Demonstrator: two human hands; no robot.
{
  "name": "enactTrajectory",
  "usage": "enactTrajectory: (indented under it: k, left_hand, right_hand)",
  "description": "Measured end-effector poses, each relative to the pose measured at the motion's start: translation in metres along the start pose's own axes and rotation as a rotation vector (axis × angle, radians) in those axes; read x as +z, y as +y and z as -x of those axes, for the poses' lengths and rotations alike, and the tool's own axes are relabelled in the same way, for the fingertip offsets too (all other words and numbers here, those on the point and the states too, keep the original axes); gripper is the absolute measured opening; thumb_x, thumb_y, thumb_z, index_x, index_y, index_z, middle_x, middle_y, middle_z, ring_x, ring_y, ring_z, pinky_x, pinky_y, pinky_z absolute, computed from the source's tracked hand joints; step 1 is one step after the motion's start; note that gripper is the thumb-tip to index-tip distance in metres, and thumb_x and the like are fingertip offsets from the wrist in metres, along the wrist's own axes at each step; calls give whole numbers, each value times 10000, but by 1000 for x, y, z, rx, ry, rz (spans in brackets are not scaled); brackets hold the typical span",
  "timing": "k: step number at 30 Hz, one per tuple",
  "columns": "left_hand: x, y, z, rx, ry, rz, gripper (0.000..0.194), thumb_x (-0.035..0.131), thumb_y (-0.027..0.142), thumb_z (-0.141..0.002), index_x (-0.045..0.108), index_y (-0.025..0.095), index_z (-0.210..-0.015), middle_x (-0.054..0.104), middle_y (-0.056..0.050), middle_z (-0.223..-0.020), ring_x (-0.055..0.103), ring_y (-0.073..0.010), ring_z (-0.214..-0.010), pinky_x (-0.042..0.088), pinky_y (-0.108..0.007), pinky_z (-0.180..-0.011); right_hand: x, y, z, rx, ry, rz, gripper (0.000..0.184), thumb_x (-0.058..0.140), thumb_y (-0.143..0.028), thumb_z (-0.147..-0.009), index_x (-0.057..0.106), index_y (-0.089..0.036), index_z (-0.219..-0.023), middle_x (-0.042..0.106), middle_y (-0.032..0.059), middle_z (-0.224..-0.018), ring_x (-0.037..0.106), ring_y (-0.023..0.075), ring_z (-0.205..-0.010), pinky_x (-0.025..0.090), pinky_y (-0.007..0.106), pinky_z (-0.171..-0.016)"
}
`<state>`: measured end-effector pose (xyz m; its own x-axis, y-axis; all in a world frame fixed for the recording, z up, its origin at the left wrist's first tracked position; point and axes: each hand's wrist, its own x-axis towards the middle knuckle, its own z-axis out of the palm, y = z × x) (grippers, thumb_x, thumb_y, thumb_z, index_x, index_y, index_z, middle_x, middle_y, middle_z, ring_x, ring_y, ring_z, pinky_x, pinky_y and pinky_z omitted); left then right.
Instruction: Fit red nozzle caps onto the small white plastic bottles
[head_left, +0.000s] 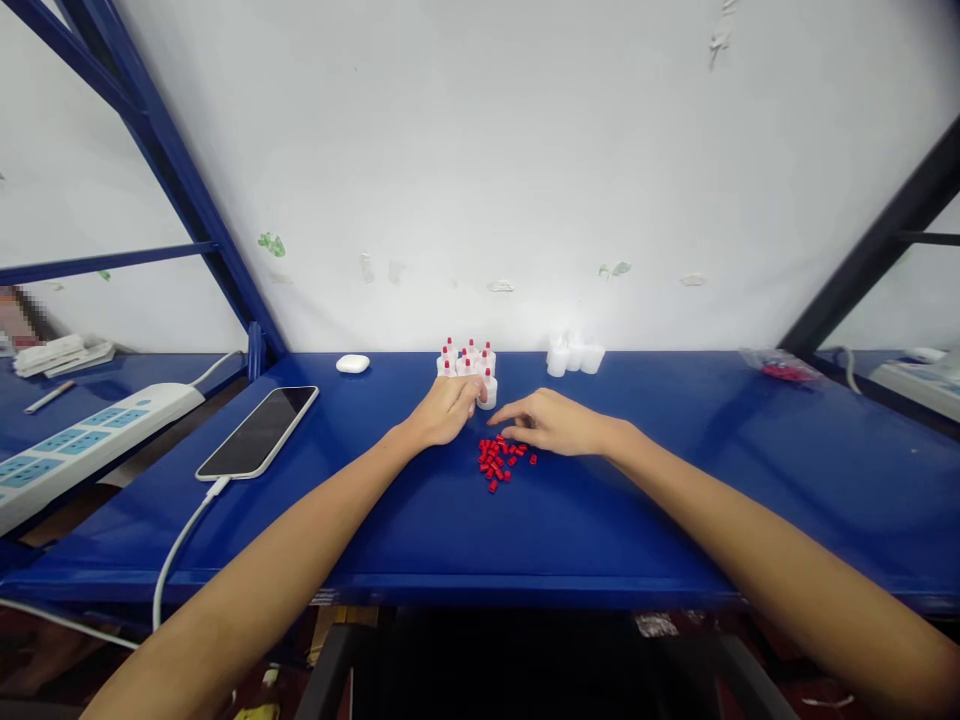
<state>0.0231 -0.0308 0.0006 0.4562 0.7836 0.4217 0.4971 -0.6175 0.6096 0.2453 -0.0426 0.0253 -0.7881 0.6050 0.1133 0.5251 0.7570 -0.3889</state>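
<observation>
On the blue table (pixel 675 500) my left hand (pixel 444 410) is closed round a small white bottle with a red cap (pixel 488 388), at the front of a cluster of capped white bottles (pixel 466 358). My right hand (pixel 551 422) rests palm down, fingers stretched toward that bottle and lying just behind a small pile of loose red caps (pixel 499 460). A few uncapped white bottles (pixel 574 357) stand to the right by the wall.
A smartphone (pixel 259 430) lies at the left with a white cable (pixel 180 545) plugged in. A white earbud case (pixel 352 364) sits near the wall. A white power strip (pixel 82 440) lies on the neighbouring table. A plastic bag with red pieces (pixel 780 368) is at far right.
</observation>
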Motion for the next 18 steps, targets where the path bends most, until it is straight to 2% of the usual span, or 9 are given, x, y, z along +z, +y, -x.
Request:
enactTrajectory:
  k: [4, 6, 10, 15, 18]
  left_hand:
    - [3, 0, -1, -72, -11, 137, 616, 241, 545, -1021, 611, 143, -737, 532, 15, -530, 526, -99, -441, 419, -214, -493]
    - [4, 1, 0, -102, -41, 191, 660, 218, 577, -1015, 593, 141, -691, 527, 11, -508, 520, -93, -398, 396, -206, -451]
    - [5, 0, 1, -81, -37, 195, 685, 210, 595, -1011, 600, 138, -681, 544, 6, -496, 513, -89, -368, 381, -202, -432]
    - [1, -1, 1, 65, 35, 39, 621, 220, 514, -1035, 666, 139, -820, 535, 24, -487, 515, -103, -438, 430, -224, -549]
    - [0, 3, 2, 128, 8, -46, 559, 218, 450, -1047, 677, 148, -946, 550, 25, -526, 541, -123, -505, 439, -243, -613]
  right_hand:
    - [2, 1, -1, -49, -48, -54, 276, 555, -180, -937, 763, -191, -1119, 775, 47, -919, 668, 155, -709, 450, 268, -699]
    - [5, 4, -2, -50, -17, -27, 238, 574, -185, -927, 766, -182, -1068, 764, 54, -918, 662, 159, -733, 455, 267, -699]
    - [13, 11, -6, -44, 139, 20, 132, 650, -189, -862, 739, -157, -954, 730, 58, -870, 637, 163, -733, 463, 278, -689]
    - [15, 7, -8, 4, 383, -281, 124, 633, -143, -802, 711, -166, -896, 738, 19, -813, 682, 153, -729, 532, 291, -738]
    - [14, -2, -9, -29, 511, -376, 158, 608, -135, -799, 721, -174, -903, 749, 26, -854, 694, 159, -777, 552, 316, -787]
